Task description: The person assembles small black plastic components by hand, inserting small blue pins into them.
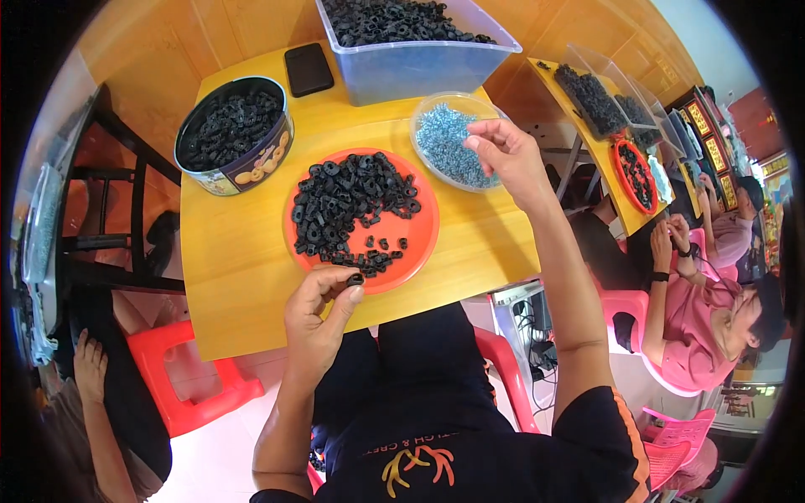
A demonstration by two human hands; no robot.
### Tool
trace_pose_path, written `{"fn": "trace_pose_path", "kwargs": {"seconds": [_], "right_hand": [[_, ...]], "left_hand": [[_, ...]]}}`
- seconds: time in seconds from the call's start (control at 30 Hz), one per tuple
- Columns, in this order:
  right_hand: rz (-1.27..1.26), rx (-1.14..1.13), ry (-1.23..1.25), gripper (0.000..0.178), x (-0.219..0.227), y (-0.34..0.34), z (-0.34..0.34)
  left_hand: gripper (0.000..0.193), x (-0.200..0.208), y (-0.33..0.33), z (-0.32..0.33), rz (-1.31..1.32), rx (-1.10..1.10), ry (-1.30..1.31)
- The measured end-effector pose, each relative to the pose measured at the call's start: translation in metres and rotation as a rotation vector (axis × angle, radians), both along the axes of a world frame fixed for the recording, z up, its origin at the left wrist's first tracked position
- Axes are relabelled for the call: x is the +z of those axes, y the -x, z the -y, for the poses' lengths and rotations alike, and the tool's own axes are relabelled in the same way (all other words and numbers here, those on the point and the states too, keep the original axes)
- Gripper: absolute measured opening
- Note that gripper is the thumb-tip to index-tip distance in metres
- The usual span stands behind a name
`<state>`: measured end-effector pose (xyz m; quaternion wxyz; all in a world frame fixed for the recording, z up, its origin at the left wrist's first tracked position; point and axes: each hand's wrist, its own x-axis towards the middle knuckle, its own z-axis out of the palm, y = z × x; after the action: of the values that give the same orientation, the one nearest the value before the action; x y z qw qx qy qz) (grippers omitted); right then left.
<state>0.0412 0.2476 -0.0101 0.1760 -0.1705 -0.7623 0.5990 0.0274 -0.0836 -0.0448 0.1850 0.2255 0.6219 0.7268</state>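
Observation:
Between the thumb and index finger of my left hand [317,323] is a small black plastic part [355,279], held just off the near edge of a round orange-red tray [417,256]. A heap of similar black parts [348,197] covers much of that tray, with a few lying apart. My right hand [510,159] is over the right side of a clear round tub [417,144] filled with tiny shiny bluish metal pieces [457,141]. Its thumb and index finger are pinched together, and whatever is between them is too small to make out.
A round tin [251,172] of black parts stands at the left. Behind are a black phone-like slab [308,70] and a large translucent bin [419,67] of black parts. Red stools [189,381] flank the yellow table [231,289]. People sit at another table [620,197] on the right; someone's hand [90,366] shows left.

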Motion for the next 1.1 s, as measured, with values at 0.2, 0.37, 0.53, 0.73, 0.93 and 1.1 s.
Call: {"fn": "trace_pose_path", "kwargs": {"seconds": [0.2,0.37,0.53,0.73,0.93,1.1], "right_hand": [[-0.045,0.070,0.258,0.020,0.009,-0.011,0.009],[-0.020,0.175,0.324,0.020,0.015,-0.020,0.031],[-0.016,0.202,0.150,0.018,0.025,-0.026,0.041],[-0.017,0.229,0.095,0.014,0.029,-0.024,0.032],[0.047,0.266,0.208,0.014,0.026,-0.020,0.003],[0.117,0.292,0.377,0.021,0.027,-0.017,-0.010]], "left_hand": [[0.015,0.016,0.002,-0.015,0.084,-0.036,-0.072],[0.016,0.027,0.012,-0.051,0.025,-0.040,-0.089],[0.017,0.026,0.042,-0.102,-0.243,-0.104,-0.096],[0.015,0.025,0.055,-0.138,-0.272,-0.176,-0.070],[0.014,0.032,0.067,-0.153,-0.541,-0.203,0.001],[0.015,0.039,0.077,-0.158,-0.628,-0.269,0.060]]}}
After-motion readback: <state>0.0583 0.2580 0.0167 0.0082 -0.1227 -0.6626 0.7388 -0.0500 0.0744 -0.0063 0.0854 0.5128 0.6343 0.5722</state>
